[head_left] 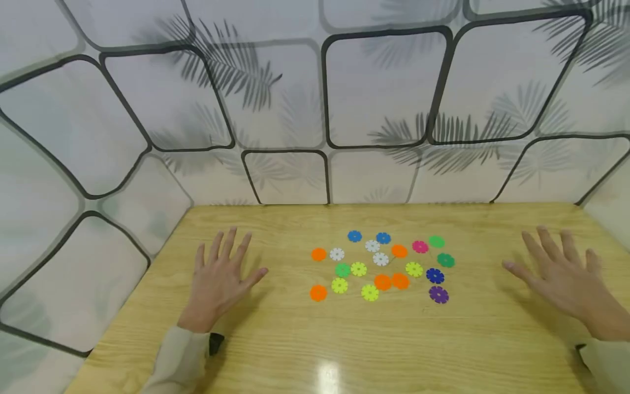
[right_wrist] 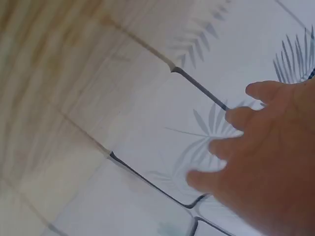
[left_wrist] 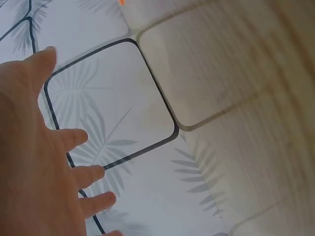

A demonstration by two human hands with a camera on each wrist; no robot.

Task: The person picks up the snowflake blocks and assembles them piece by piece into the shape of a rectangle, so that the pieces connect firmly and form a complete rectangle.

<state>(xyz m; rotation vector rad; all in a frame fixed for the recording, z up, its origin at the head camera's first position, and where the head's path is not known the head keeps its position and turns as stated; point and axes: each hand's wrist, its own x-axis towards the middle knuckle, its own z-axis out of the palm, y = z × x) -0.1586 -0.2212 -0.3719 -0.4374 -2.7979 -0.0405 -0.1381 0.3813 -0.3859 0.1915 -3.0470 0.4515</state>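
I remotely logged: coloured discs (head_left: 377,259), lower centre, on bench (head_left: 285,334); left grip (head_left: 220,282), lower left, right grip (head_left: 566,279), lower right, were spread wide, empty.

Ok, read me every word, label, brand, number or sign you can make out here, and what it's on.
None can be read.
The coloured discs and the table show no lettering that can be made out.
The wall covering carries only lines and leaf shapes.
The black piece by the left sleeve is too small to tell.
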